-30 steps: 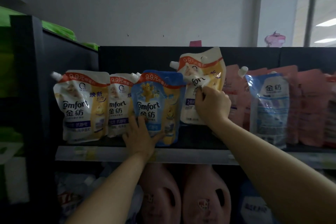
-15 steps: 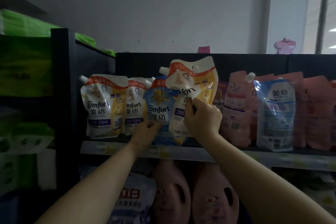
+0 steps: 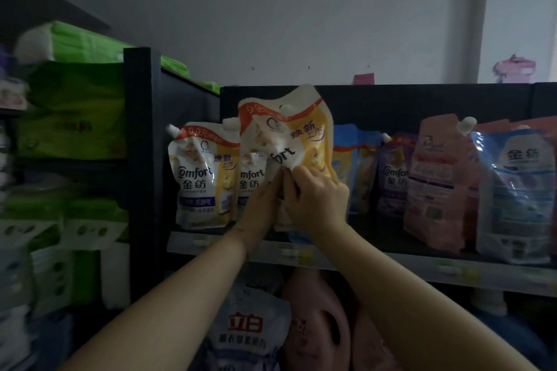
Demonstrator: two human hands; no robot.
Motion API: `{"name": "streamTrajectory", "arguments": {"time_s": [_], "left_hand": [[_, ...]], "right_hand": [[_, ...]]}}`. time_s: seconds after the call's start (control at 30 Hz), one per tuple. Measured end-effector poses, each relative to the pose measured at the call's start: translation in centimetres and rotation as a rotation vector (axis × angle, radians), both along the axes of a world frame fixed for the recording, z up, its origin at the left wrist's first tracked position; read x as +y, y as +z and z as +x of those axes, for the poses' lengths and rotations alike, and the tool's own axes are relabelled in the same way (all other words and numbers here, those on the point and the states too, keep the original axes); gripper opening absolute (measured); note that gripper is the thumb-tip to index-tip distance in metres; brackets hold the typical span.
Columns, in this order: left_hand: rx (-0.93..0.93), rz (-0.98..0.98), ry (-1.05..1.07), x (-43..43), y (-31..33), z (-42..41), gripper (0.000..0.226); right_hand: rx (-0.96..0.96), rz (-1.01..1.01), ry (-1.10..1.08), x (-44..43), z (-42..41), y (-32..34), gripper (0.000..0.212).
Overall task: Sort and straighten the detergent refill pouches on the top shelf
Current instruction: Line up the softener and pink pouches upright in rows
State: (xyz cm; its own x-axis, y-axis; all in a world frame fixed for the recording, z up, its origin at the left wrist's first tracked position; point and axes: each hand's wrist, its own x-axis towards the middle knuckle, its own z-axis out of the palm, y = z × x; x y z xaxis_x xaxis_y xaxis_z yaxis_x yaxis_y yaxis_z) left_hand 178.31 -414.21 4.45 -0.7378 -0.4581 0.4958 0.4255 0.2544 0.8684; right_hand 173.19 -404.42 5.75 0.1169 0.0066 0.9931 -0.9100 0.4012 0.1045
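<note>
My right hand (image 3: 316, 199) grips a white-and-yellow Comfort pouch (image 3: 295, 135) by its middle, holding it raised and tilted over the top shelf (image 3: 391, 262). My left hand (image 3: 262, 205) reaches in beside it, its fingers hidden behind the right hand and that pouch. Two matching white-and-yellow pouches (image 3: 205, 178) (image 3: 250, 181) stand upright at the shelf's left end. A blue-and-yellow pouch (image 3: 352, 166) stands behind the raised one; a purple pouch (image 3: 393, 175), a pink pouch (image 3: 437, 184) and a blue-and-white pouch (image 3: 518, 193) follow to the right.
A black upright panel (image 3: 138, 159) closes the shelf's left end, with green tissue packs (image 3: 72, 108) stacked beyond it. Below the shelf stand pink detergent jugs (image 3: 313, 322) and a white bag with red characters (image 3: 247, 328).
My right hand has carried the white-and-yellow pouch leftward, now in front of the second pouch and covering the blue one. My left hand left the blue pouch and slid behind the raised pouch.
</note>
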Motion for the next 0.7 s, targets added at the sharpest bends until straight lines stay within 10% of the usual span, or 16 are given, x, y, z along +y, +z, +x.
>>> {"name": "streamTrajectory", "arguments": {"time_s": [0.5,0.7], "left_hand": [[0.332,0.577,0.224,-9.6,-0.9,0.1,0.048],[0.335,0.47,0.223,-12.1,-1.3,-1.4,0.035]], "right_hand": [[0.099,0.336,0.062,-9.5,-0.4,-1.8,0.025],[0.064,0.616,-0.228,-10.5,-2.9,-2.4,0.069]]}}
